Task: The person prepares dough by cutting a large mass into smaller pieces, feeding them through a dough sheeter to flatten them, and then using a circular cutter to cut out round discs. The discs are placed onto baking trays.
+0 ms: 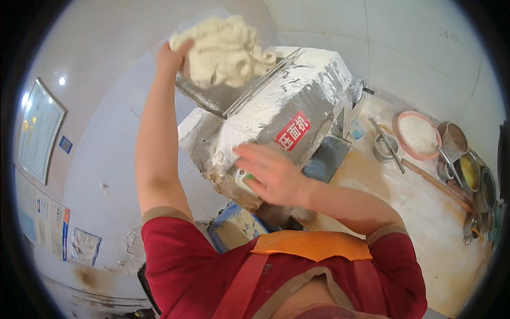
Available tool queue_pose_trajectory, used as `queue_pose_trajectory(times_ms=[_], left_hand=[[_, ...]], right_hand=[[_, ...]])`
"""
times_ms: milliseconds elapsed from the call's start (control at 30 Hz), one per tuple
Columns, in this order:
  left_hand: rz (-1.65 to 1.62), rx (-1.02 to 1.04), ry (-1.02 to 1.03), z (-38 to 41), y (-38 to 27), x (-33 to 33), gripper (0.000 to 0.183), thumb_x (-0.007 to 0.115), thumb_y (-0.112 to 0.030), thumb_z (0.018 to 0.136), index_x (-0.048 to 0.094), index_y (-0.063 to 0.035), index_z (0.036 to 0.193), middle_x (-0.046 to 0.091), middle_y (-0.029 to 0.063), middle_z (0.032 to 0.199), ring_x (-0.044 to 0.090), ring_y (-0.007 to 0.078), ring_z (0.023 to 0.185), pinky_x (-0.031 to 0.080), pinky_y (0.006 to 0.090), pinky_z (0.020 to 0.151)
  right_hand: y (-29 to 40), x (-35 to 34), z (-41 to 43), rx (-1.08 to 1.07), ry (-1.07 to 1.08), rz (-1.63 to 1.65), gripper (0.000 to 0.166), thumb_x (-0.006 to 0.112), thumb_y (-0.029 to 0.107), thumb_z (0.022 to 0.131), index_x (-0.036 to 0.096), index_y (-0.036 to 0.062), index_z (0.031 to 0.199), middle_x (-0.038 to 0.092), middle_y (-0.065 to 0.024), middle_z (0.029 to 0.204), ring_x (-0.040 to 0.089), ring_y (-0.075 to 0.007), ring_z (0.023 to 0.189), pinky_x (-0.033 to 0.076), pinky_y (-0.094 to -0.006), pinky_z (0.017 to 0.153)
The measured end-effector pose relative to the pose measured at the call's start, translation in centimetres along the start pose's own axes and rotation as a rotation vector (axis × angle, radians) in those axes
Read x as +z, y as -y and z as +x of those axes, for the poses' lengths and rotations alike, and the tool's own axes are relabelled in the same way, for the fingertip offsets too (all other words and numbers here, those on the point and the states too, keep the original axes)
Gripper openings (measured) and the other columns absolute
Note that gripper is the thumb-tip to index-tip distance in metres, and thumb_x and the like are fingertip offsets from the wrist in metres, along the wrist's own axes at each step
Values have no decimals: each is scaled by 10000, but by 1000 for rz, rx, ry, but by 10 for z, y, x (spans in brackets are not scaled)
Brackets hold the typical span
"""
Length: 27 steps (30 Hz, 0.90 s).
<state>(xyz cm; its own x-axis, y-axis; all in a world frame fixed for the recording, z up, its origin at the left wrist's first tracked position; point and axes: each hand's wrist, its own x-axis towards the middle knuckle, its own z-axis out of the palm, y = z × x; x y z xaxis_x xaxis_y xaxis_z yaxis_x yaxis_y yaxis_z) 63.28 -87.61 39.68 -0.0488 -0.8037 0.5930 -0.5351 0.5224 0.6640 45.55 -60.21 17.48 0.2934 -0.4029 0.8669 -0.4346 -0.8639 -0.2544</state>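
Observation:
My left hand (175,56) grips the left edge of a large, ragged mass of pale dough (223,54), raised over the upper part of a flour-dusted metal dough-pressing machine (291,103). The dough hangs over the machine's hopper beside thin metal bars (263,81). My right hand (271,171), slightly blurred, is at the machine's near corner with its fingers spread and nothing seen in it. It is over a small switch box (245,179) with a green button, which it partly covers; whether it touches the box I cannot tell.
A floured worktop (382,199) lies to the right. On it are a pink-rimmed bowl of flour (418,134), a wooden rolling pin (436,184), a metal can with a rod (385,148) and several pots. A handwheel (357,90) juts from the machine. A blue-edged container (238,227) is below it.

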Motion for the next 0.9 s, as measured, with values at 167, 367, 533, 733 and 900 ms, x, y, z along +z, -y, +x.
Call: queue_pose_trajectory(times_ms=[167, 367, 533, 733, 900], left_hand=[[950, 67, 396, -30, 92, 75, 1046, 737, -572, 690, 230, -121, 1487, 138, 220, 1541, 134, 440, 1411, 246, 489, 1131], [832, 510, 623, -17, 144, 151, 849, 624, -513, 820, 271, -95, 1469, 225, 214, 1518, 166, 432, 1401, 215, 473, 1140], [1032, 644, 550, -6, 159, 184, 615, 465, -441, 949, 316, -141, 1464, 280, 133, 1518, 205, 341, 1414, 218, 536, 1113], [982, 952, 432, -18, 164, 197, 582, 446, -409, 966, 281, -214, 1489, 159, 78, 1572, 98, 313, 1451, 130, 614, 1103], [886, 1037, 498, -22, 162, 185, 610, 526, -285, 929, 297, -183, 1485, 215, 79, 1559, 115, 305, 1452, 53, 619, 1104]], right_hand=[[-9, 31, -39, -22, 203, -51, 516, 686, 158, 789, 516, -1, 1250, 464, -159, 1378, 386, -345, 1324, 307, -464, 1097], [-25, 29, -40, -76, 195, -23, 487, 687, 198, 797, 544, -6, 1215, 464, -153, 1378, 373, -329, 1338, 284, -468, 1105], [-38, 36, -55, -164, 66, -53, 364, 644, 233, 844, 599, 18, 1135, 487, -119, 1358, 367, -350, 1340, 303, -526, 1060], [-41, 40, -64, -237, -59, -102, 376, 564, 300, 885, 601, 26, 1140, 482, -106, 1350, 365, -337, 1341, 282, -555, 1061], [-54, 46, -72, -290, -156, 51, 389, 580, 276, 876, 573, 39, 1184, 492, -126, 1336, 379, -323, 1331, 283, -536, 1081]])
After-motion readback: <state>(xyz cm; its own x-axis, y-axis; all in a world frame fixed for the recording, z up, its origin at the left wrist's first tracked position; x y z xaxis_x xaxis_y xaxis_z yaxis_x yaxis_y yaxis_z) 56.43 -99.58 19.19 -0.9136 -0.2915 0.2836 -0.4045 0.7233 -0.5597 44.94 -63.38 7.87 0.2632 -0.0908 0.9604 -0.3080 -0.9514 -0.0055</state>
